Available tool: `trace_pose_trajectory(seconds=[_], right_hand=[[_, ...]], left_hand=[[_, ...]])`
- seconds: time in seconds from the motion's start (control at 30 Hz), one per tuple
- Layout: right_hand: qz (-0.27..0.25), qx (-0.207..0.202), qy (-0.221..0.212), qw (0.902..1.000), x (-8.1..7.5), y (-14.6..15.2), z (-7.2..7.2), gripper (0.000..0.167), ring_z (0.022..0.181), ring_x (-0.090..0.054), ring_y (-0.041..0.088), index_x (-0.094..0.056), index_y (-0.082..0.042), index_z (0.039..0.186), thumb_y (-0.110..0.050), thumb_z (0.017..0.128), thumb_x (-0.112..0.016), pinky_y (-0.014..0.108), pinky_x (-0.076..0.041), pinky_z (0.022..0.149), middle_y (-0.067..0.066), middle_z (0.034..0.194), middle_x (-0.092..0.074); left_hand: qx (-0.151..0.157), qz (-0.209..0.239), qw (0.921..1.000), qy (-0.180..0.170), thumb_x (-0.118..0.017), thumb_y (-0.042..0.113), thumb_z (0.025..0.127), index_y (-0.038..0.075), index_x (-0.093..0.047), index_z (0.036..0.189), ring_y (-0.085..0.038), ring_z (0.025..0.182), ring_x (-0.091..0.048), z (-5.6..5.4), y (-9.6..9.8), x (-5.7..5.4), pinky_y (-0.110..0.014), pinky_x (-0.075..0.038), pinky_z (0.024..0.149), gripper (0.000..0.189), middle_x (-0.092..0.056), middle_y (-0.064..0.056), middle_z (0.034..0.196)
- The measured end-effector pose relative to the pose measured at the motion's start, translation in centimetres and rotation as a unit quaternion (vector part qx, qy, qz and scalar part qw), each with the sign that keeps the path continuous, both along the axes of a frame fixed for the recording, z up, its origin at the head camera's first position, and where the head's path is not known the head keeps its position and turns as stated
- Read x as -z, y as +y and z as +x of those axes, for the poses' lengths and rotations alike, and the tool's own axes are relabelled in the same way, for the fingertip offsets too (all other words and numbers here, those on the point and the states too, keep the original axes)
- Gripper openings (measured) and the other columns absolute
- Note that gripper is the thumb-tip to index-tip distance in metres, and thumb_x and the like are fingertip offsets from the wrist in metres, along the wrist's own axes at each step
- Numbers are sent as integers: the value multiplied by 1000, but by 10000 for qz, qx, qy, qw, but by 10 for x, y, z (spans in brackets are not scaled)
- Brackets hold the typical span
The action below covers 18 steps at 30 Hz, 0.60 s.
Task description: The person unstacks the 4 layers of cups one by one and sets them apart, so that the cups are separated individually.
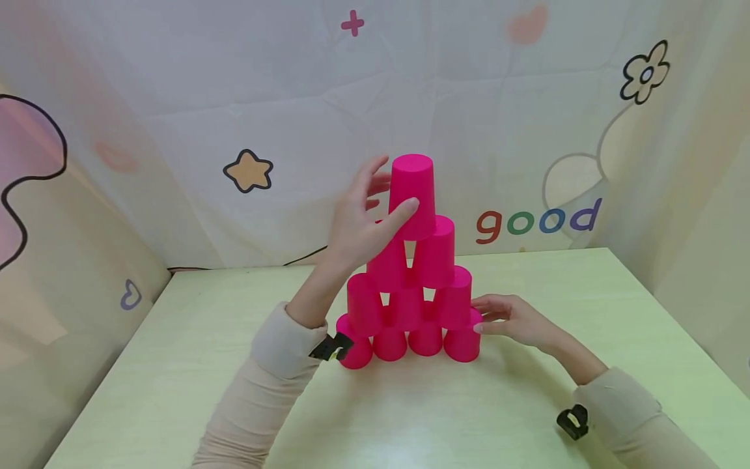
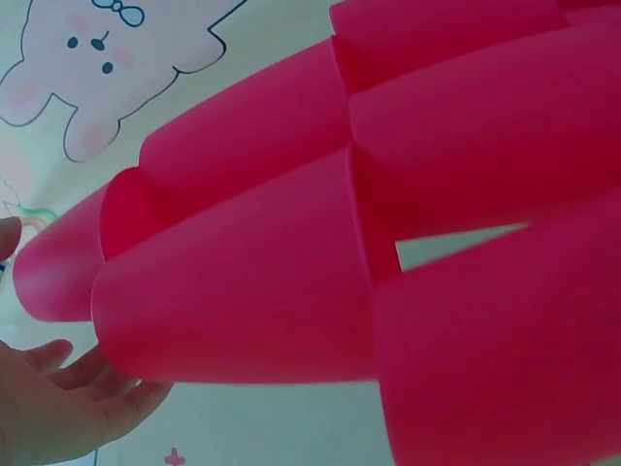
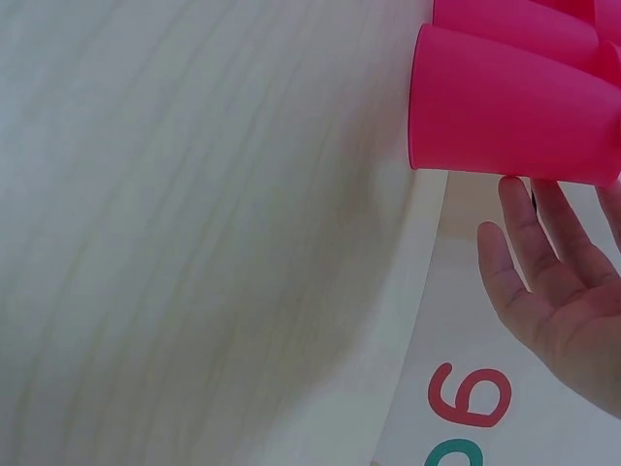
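Bright pink upside-down cups are stacked in a four-tier pyramid. The single top cup [image 1: 413, 195] stands on a tier of two cups [image 1: 435, 254]. My left hand [image 1: 360, 225] is around the top cup from the left, thumb overlapping its front, fingers spread at its far side. In the left wrist view, a gap shows between the fingers [image 2: 87, 388] and that top cup [image 2: 63, 262]. Low at the right, my right hand [image 1: 521, 319] has its loosely extended fingers at the side of the end cup [image 1: 463, 345] in the bottom row. Its fingertips [image 3: 511, 189] meet that cup's edge in the right wrist view.
The pyramid stands on a pale wooden table [image 1: 176, 378]. Behind hangs a light cloth backdrop [image 1: 281, 78] printed with a star, a flower and the word "good". A dark strap [image 1: 333, 347] is on the left cuff, another [image 1: 573, 422] by the right cuff.
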State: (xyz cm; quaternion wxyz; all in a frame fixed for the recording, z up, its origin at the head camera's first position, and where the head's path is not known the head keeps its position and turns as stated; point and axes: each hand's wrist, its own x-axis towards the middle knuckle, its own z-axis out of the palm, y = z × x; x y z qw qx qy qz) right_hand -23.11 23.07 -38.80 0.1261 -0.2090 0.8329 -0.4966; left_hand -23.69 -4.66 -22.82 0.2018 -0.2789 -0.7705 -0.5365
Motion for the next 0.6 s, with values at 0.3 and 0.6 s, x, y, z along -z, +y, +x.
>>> trace_pose_trajectory(seconds=[0.3, 0.6], right_hand=[[-13, -48, 63, 10000, 1, -1, 0, 48, 105, -53, 34, -50, 1, 124, -15, 83, -66, 37, -50, 80, 19, 118, -54], [-70, 1, 0, 10000, 2, 0, 1, 48, 105, -53, 35, -50, 2, 124, -15, 83, -66, 37, -50, 80, 20, 119, -53]], left_hand=[[-93, -93, 9999, -97, -69, 23, 78, 9, -35, 135, -16, 102, -52, -1, 11, 2, -31, -45, 84, 68, -55, -6, 113], [51, 39, 10000, -16, -68, 20, 79, 7, -36, 133, -15, 97, -54, -2, 14, 2, -29, -48, 80, 65, -55, -7, 111]])
